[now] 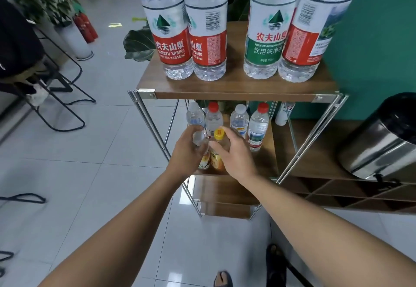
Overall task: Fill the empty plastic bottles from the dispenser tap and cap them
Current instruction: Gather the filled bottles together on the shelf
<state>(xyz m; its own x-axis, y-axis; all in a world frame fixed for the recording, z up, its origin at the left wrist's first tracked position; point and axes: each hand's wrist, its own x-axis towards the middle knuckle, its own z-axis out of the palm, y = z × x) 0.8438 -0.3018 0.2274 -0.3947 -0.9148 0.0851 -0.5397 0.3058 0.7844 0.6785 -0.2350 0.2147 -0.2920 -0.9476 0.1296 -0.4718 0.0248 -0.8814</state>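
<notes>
- The left hand (188, 151) is curled round a clear bottle (199, 138) on the middle shelf (273, 158) of the rack; its cap is hidden, so I cannot tell whether it has one.
- The right hand (231, 153) grips a yellow-capped bottle (218, 149) just right of the clear one, fingers wrapped over its shoulder.
- The yellow-capped bottle has an orange label and amber contents, so it looks to hold a drink already and is probably not one to fill.
- Behind both hands on the same shelf stand four small water bottles: two red-capped (213, 115) and two white-capped (239, 118), close together.
- Risk: the bottles are packed tight, so lifting the two held ones could knock over the row behind.
- Risk: the shelf sits low under the top board (234, 86), so a bottle drawn out steeply may catch its front edge.
- Risk: thin empty plastic dents easily; a hard squeeze could make the clear bottle slip or crumple.
- Four big labelled bottles (173, 39) stand on the top board above; a jolt to the rack's legs might topple them.
- The steel dispenser (380, 142) sits to the right of the rack; its tap is hard to make out.
</notes>
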